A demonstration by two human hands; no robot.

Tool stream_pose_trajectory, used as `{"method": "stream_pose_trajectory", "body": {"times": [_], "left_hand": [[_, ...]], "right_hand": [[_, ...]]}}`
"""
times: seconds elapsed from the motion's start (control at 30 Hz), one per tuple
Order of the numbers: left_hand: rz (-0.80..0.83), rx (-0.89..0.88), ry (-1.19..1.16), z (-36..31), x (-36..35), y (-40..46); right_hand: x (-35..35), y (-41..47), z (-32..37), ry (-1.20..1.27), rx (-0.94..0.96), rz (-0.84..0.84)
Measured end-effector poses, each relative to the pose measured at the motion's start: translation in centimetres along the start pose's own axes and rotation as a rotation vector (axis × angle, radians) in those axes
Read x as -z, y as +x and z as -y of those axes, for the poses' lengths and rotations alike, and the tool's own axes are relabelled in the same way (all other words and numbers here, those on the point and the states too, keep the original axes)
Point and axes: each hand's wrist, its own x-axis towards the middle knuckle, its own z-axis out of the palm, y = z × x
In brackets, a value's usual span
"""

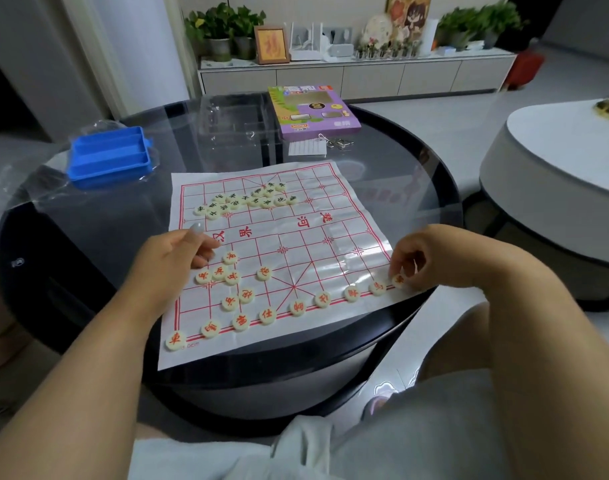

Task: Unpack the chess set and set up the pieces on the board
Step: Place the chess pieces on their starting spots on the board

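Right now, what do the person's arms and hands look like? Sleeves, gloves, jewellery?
Both forearms are bare: no sleeves, gloves, watch or visible rings. The left hand has long, pale, glossy nails on its fingers. The right hand shows nothing worn; its nails aren't clear.

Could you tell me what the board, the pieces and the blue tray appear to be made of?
The board looks like thin glossy plastic sheet or coated paper: fold creases and glare.
The pieces seem smooth cream plastic or resin discs, their characters red or dark.
The blue tray appears to be moulded plastic: uniform colour, rounded compartment walls.
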Motion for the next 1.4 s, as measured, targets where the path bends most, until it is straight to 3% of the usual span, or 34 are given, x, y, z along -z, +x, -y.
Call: {"method": "stream_pose_trajectory", "body": {"times": [0.4,0.7,1.03,1.4], "left_hand": [[0.010,0.011,-0.007,0.0,0.1,-0.1],[0.066,0.053,-0.045,-0.1,1.0,-0.6],[0.189,-0.028,0.134,0.6,2.9,-0.9],[0.228,-0.091,0.319,1.1,3.1,-0.3]], "right_hand": [[0.0,-0.1,0.0,0.025,-0.009,-0.008],[-0.4,0.7,5.0,0.183,0.130,-0.218],[-3.9,4.1,11.5,0.188,0.225,-0.230],[-5.6,5.7,13.0,0.125,0.158,-0.241]]}}
